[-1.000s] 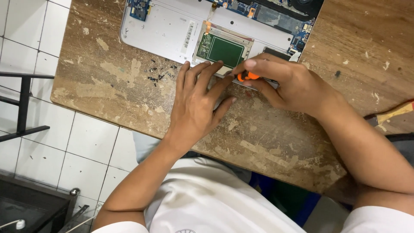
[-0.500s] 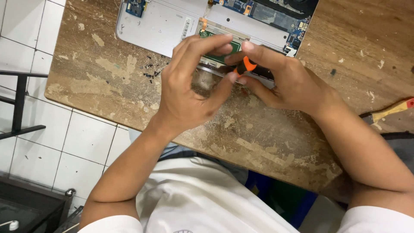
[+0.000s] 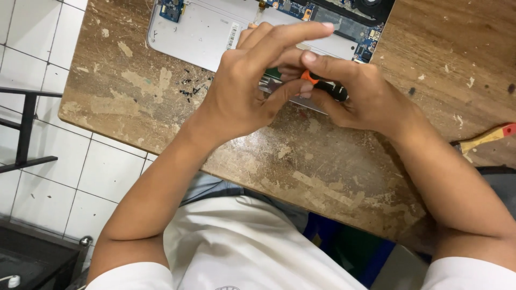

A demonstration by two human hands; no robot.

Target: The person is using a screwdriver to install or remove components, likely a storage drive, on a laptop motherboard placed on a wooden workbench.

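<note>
Far left, white floor tiles (image 3: 48, 177) and a black metal frame (image 3: 24, 129), then the scarred wooden desk (image 3: 333, 177) begins. On it sits an opened laptop base (image 3: 199, 32), pale grey, with blue circuit boards showing along its top edge and a scatter of tiny dark screws or crumbs (image 3: 191, 88) just off its lower left corner.

Now the left hand (image 3: 242, 94): raised above the near edge of the laptop, fingers curled over, forefinger stretched rightward, thumb tucked under toward the tool. Its grip looks pinched at the tool's front end, though the fingers hide the contact, so I cannot say whether it holds anything.

Immediately right, touching, is the screwdriver (image 3: 325, 86), orange collar, black handle. Its long axis runs roughly left to right, tip end toward the left hand, handle back into the right hand (image 3: 371, 99), whose grip is closed around it, thumb on top. Both hands meet over the laptop's front edge; the right one carries the tool.

Further right, well apart, a wooden-handled tool with a red end (image 3: 486, 138) lies at the desk's edge. Nothing stands between hands and laptop.
</note>
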